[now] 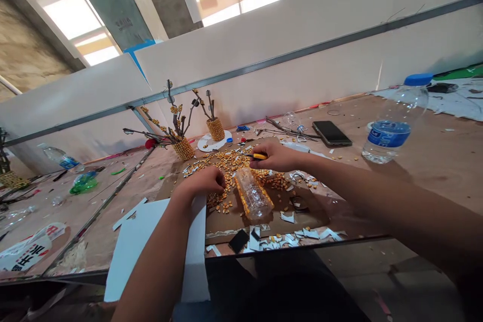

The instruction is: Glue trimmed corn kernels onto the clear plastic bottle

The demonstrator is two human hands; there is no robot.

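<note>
Right hand grips yellow-handled tool, left hand curled, contents unclear; clear plastic bottle between them part kernel-covered, middle bare; corn-covered pots beyond look finished.

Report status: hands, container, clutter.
Right hand gripping yellow tool. Left hand by loose kernels, grip unclear. Clear container on cardboard, partly kernel-covered. White scraps at cardboard's near edge.

clear bottle | lying, kernels along sides | yellow-black tool | held
</note>
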